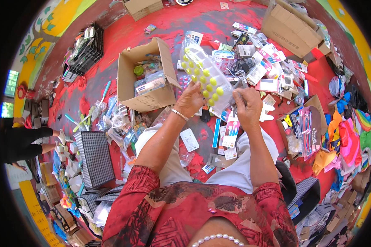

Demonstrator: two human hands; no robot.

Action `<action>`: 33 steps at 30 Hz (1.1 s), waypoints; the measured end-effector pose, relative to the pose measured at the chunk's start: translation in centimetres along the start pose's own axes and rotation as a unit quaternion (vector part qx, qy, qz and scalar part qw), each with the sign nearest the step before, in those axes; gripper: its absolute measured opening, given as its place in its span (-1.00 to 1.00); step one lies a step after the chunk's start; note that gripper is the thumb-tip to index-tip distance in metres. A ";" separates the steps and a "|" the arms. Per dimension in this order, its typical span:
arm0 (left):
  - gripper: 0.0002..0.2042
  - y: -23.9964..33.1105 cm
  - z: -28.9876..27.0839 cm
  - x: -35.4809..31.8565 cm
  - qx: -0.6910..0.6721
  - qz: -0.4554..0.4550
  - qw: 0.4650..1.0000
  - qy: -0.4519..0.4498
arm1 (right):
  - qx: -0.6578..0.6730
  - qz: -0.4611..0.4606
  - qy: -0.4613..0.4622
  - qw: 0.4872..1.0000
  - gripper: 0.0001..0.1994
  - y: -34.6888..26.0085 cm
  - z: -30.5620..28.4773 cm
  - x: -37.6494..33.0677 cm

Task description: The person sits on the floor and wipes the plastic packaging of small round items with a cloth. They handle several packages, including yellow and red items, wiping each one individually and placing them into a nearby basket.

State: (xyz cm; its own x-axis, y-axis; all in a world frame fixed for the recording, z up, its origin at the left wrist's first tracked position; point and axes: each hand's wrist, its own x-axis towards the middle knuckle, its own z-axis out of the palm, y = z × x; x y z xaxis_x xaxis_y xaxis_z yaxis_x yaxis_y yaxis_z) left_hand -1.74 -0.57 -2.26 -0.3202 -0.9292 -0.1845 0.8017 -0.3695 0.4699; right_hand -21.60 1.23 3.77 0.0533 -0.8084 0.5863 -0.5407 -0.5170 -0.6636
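The open cardboard box (146, 101) stands beyond and to the left of the left fingers, its mouth up, probably so that things can be reached or dropped in without leaning. A loose heap of carded goods (257, 73) spreads beyond the right fingers, seemingly pushed outward to leave the lap free.

The clear pack of green rounds (213, 82) is up between the two hands, above the floor. Its long axis slants from a narrow end, far and leftward of the left fingertips, down to a broader end just left of the right fingers; the narrow end points away from the body. The left hand (190, 100) has its fingers curled closed on the pack's left edge, likely to steady it while its face stays exposed.

The right hand (250, 107) pinches clear film (238, 85) at its fingertips; whether that film belongs to the pack is hard to tell here.

Nearer the body than the left fingers lies a white card (189, 140); below the right fingers, a slim blue box (216, 133).
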 end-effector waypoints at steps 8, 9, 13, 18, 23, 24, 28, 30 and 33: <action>-0.43 -0.2 -0.3 0.1 0.030 0.013 0.998 0.056 | -0.099 -0.149 -0.049 0.983 -0.84 -1.5 1.6 -1.1; -0.46 -0.1 -0.3 0.1 0.041 0.017 0.997 0.068 | -0.098 -0.154 -0.050 0.982 -0.84 -1.6 1.8 -1.2; -0.54 0.5 0.3 0.1 0.070 0.049 0.993 0.087 | -0.071 -0.135 -0.055 0.987 -0.88 -1.9 2.0 -1.5; -0.33 0.5 1.2 0.0 0.118 0.093 0.981 0.122 | 0.117 0.100 -0.070 0.986 -0.94 -1.5 1.6 -1.6; -0.20 0.5 1.1 0.1 0.150 0.093 0.975 0.132 | 0.261 0.245 -0.103 0.928 -0.94 -0.5 1.2 -1.9; -0.17 0.5 1.1 0.1 0.153 0.082 0.974 0.146 | 0.269 0.256 -0.087 0.924 -0.93 -0.4 1.0 -1.8; -0.06 1.0 1.3 -0.2 0.199 0.055 0.963 0.174 | 0.352 0.329 0.041 0.875 -0.90 -0.7 0.0 -0.7; -0.06 1.1 1.6 -0.4 0.234 0.048 0.956 0.171 | 0.348 0.329 0.119 0.870 -0.90 -1.6 -0.1 0.4; 0.04 0.7 1.9 -0.6 0.265 0.029 0.958 0.103 | 0.292 0.208 0.097 0.929 -0.86 -3.9 0.7 1.1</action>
State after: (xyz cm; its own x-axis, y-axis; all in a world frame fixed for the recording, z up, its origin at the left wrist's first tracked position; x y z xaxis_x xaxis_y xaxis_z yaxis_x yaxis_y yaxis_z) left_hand -1.97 -0.25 -0.21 -0.1320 -0.9490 -0.2864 0.4278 -0.3152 0.8471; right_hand -18.83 2.22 6.69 -0.2412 -0.9353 0.2589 0.0691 -0.2827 -0.9567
